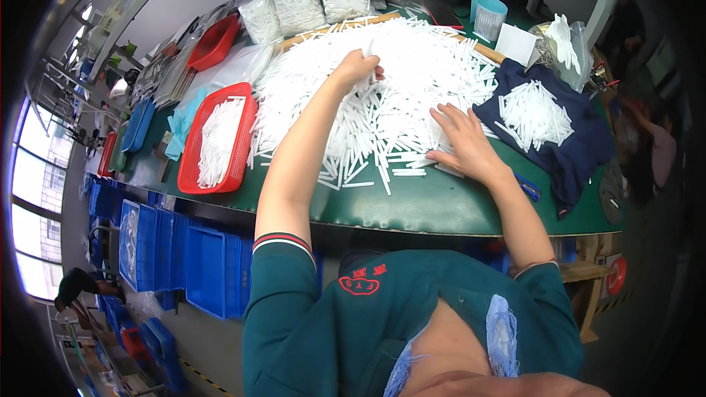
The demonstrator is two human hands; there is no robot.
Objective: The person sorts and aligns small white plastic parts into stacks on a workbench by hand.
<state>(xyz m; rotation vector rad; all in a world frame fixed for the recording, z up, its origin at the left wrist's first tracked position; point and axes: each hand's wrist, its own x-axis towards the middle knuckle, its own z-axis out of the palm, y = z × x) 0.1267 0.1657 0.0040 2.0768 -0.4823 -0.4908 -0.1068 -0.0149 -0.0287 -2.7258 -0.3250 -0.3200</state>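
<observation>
A wide heap of short white sticks (419,66) is spread over the green table (412,209); they look like slim plastic tubes. My left hand (357,70) reaches over the heap's left part, its fingers closed around a few white sticks that poke up past the knuckles. At the heap's near right edge, my right hand (465,143) lies with fingers spread, resting on or just over loose sticks. On my left a red basket (189,169) holds more sticks. A smaller pile of sticks (537,114) sits on a dark blue cloth (581,151) to the right.
Filled clear bags (298,4) stand behind the heap, beside a wooden strip (489,51). A light blue cup (489,18), a white glove (562,40) and a blue cutter (527,187) are on the right. Blue crates (213,265) stand below left. Other people are at the sides.
</observation>
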